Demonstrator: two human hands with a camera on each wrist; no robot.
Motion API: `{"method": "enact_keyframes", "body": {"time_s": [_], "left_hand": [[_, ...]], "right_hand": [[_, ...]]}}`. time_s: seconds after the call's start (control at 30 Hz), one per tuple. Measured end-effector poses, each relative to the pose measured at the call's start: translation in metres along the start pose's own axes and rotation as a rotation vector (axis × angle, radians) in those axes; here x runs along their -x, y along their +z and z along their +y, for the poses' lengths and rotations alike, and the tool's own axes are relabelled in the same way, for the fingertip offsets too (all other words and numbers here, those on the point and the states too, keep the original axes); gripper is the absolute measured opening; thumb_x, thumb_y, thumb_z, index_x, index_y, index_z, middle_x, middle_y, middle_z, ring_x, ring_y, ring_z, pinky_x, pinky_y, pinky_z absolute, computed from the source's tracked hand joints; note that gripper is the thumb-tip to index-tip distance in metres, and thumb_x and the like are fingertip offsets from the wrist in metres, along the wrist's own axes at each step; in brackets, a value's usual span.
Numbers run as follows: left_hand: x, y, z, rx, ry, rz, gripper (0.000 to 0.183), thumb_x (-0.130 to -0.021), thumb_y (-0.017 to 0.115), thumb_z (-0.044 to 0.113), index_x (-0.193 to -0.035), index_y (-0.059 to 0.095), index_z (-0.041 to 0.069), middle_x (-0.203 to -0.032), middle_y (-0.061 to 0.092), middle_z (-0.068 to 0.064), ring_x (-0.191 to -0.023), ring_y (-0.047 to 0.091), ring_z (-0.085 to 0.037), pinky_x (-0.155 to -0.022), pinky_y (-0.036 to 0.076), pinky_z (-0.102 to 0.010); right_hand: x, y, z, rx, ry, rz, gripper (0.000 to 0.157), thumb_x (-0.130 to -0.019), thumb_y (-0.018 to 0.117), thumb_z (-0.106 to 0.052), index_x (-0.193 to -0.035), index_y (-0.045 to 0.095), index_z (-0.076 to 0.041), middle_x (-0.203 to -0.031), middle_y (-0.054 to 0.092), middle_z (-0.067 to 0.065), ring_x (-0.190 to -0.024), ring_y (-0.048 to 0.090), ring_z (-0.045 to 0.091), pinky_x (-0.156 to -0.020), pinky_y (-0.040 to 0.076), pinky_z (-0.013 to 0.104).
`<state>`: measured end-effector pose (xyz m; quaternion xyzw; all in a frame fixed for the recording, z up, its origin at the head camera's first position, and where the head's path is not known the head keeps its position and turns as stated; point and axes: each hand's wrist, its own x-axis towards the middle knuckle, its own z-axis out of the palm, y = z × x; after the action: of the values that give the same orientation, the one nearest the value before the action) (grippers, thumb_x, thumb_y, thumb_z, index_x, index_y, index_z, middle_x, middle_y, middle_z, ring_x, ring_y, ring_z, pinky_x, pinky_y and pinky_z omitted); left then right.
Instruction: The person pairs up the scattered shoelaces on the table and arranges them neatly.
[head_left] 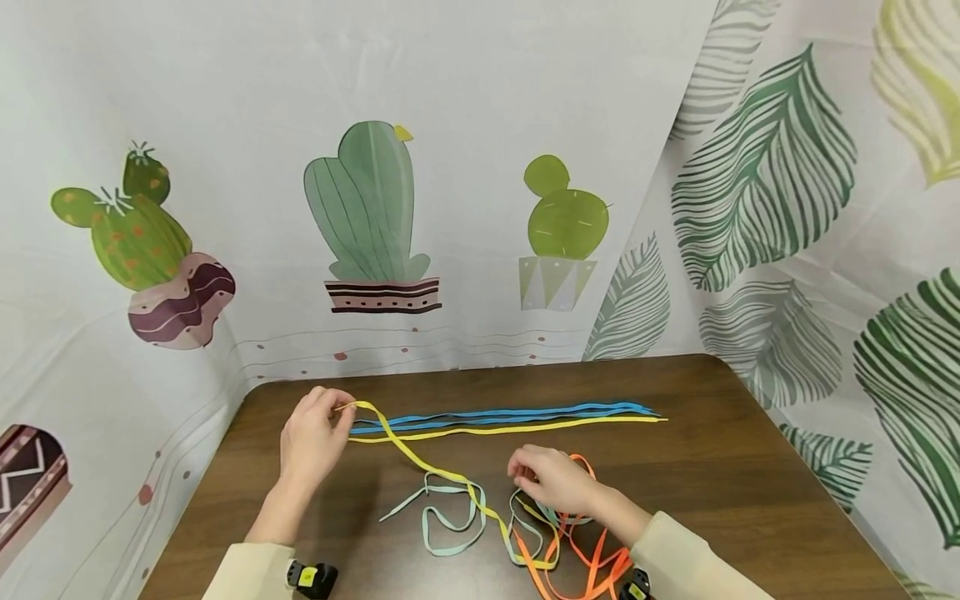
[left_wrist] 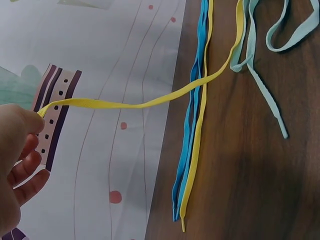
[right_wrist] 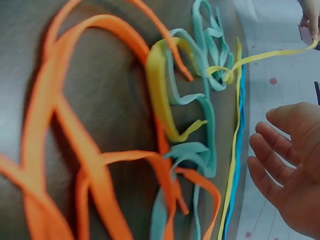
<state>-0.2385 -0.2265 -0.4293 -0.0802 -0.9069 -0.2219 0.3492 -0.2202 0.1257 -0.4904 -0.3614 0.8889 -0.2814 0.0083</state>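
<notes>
My left hand [head_left: 311, 437] pinches one end of a yellow shoelace [head_left: 408, 452] between thumb and fingertip. From there the lace slants down to the right, over several blue shoelaces [head_left: 517, 413] and a second yellow shoelace [head_left: 540, 427] laid out straight side by side. Its far part runs in among mint green laces [left_wrist: 272, 100] and loops near the orange laces [right_wrist: 90, 160]. Over that tangle is my right hand [head_left: 558, 481], fingers loosely bent and nothing between them; in the right wrist view its palm and fingers show relaxed. In the head view it hides part of the pile.
The laces lie on a brown wooden table [head_left: 750, 483]. Behind it hangs a white cloth [head_left: 465, 208] printed with cacti and leaves, right along the table's back edge. Each wrist carries a small black camera [head_left: 318, 581] at the sleeve.
</notes>
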Motion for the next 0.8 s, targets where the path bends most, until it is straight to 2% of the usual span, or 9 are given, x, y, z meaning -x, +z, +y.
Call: {"method": "enact_keyframes", "body": {"time_s": [0.2,0.37,0.63,0.8], "left_hand": [[0.000,-0.002,-0.004,-0.005,0.009,0.013,0.009,-0.073,0.071,0.011,-0.077,0.064,0.015,-0.071,0.054,0.002,-0.066,0.048,-0.011,-0.054,0.040,-0.033],[0.000,-0.004,-0.005,-0.007,0.010,0.019,0.010,-0.073,0.071,0.011,-0.077,0.064,0.016,-0.070,0.053,0.003,-0.066,0.048,-0.011,-0.054,0.040,-0.033],[0.004,-0.004,-0.007,-0.006,0.003,0.020,0.009,-0.073,0.070,0.009,-0.077,0.064,0.013,-0.068,0.053,0.002,-0.064,0.048,-0.012,-0.053,0.039,-0.033],[0.007,-0.003,-0.008,-0.001,-0.011,0.007,0.009,-0.073,0.071,0.008,-0.078,0.065,0.013,-0.069,0.055,0.001,-0.064,0.050,-0.012,-0.054,0.040,-0.033]], "right_hand": [[0.013,0.005,0.004,0.059,-0.004,-0.073,0.007,-0.086,0.061,-0.012,-0.093,0.060,-0.015,-0.082,0.053,-0.010,-0.067,0.046,-0.002,-0.058,0.041,0.016],[0.019,0.005,0.003,0.138,-0.010,-0.127,0.009,-0.085,0.063,-0.016,-0.092,0.060,-0.019,-0.086,0.056,-0.008,-0.071,0.049,-0.001,-0.060,0.043,0.018],[0.022,0.011,0.003,0.281,-0.056,-0.132,0.011,-0.083,0.066,-0.021,-0.092,0.061,-0.017,-0.086,0.056,-0.007,-0.073,0.050,0.005,-0.062,0.043,0.020],[0.022,0.018,0.004,0.390,-0.053,-0.112,0.014,-0.082,0.067,-0.026,-0.091,0.060,-0.017,-0.084,0.056,-0.006,-0.072,0.051,0.008,-0.062,0.044,0.022]]}}
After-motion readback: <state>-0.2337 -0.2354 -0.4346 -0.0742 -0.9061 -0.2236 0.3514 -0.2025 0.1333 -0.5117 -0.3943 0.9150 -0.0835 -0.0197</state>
